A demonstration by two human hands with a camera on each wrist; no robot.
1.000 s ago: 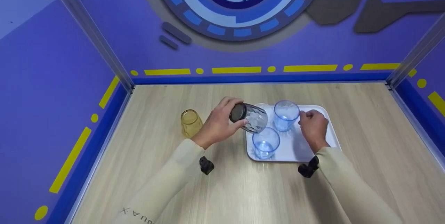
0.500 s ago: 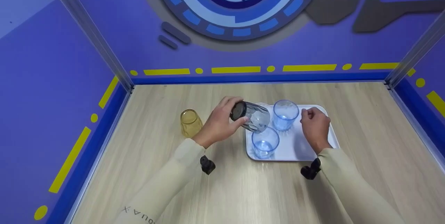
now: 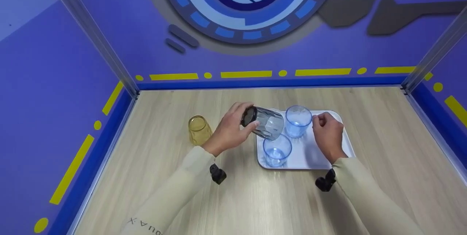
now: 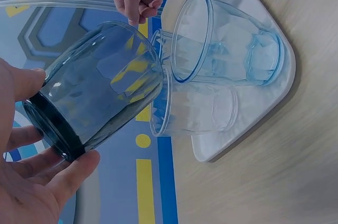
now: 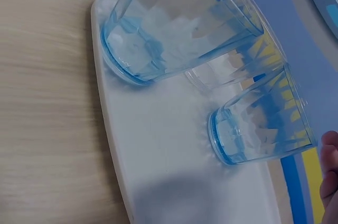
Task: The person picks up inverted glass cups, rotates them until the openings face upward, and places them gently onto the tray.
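My left hand [image 3: 231, 129] grips a dark grey glass [image 3: 270, 123] near its thick base, thumb on one side and fingers on the other. That glass is tipped on its side in the air, mouth pointing right, over the left part of the white tray [image 3: 306, 156]. On the tray stand a front blue glass [image 3: 277, 154] and a back blue glass [image 3: 298, 123], both upright. A colourless glass [image 4: 198, 109] stands there too, mostly hidden in the head view. Beside the back blue glass hovers my right hand [image 3: 328, 133], fingers loosely curled, holding nothing visible.
An amber glass [image 3: 200, 131] stands narrow end up on the wooden table [image 3: 233, 198], left of the tray and close to my left forearm. Blue-purple panels [image 3: 255, 61] enclose the table at the back and sides.
The dark grey glass has shifted slightly right in my left hand's grip. My right hand has moved a little away from the back blue glass and back toward it.
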